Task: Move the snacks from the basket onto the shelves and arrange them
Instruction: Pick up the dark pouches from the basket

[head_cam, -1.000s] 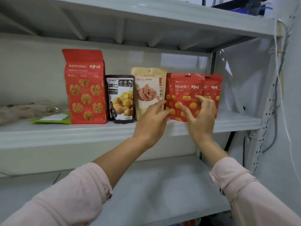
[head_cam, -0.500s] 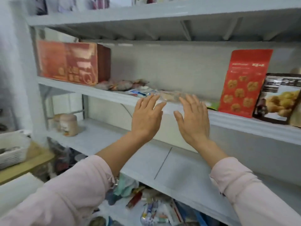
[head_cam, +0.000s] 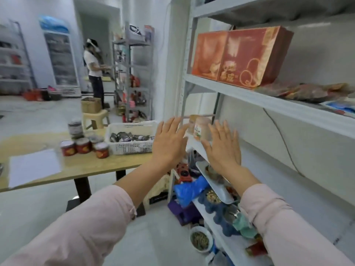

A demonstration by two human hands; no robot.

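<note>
The shelves (head_cam: 269,104) fill the right side, and the table (head_cam: 92,166) stands to their left. A red box (head_cam: 240,56) stands at the left end of the middle board. The basket (head_cam: 132,146) sits at the table's right edge, and paper (head_cam: 32,166) lies near its front edge. The left hand (head_cam: 169,143) and right hand (head_cam: 223,148) are raised, fingers straight and spread, holding nothing. A jar (head_cam: 199,127) on the lower board shows between them. Cans (head_cam: 82,145) stand just left of the basket. Dark snacks (head_cam: 128,136) lie inside it.

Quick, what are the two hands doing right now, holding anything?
Left hand: open, fingers straight and spread, holding nothing.
Right hand: open, fingers straight and spread, holding nothing.
</note>
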